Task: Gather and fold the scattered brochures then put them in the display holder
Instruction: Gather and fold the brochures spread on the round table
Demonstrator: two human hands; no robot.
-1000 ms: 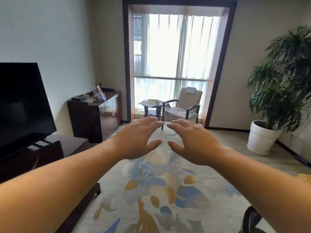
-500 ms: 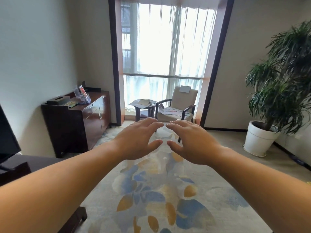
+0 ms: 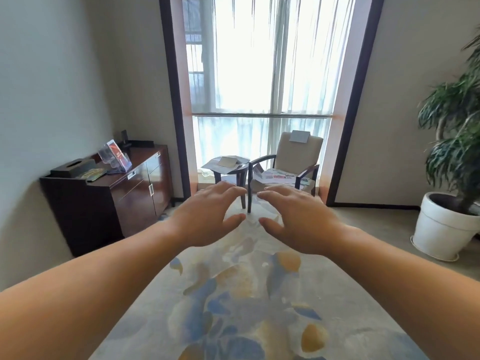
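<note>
Window alcove: brochures (image 3: 278,175) on armchair (image 3: 298,153), well beyond left hand (image 3: 205,216), right hand (image 3: 298,222).

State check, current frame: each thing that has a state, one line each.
left hand: open, empty
right hand: open, empty
brochures: loose on the chair seat, ungathered
papers: lying on the side table
display holder: upright on the cabinet, something red inside
cabinet doors: shut
</note>
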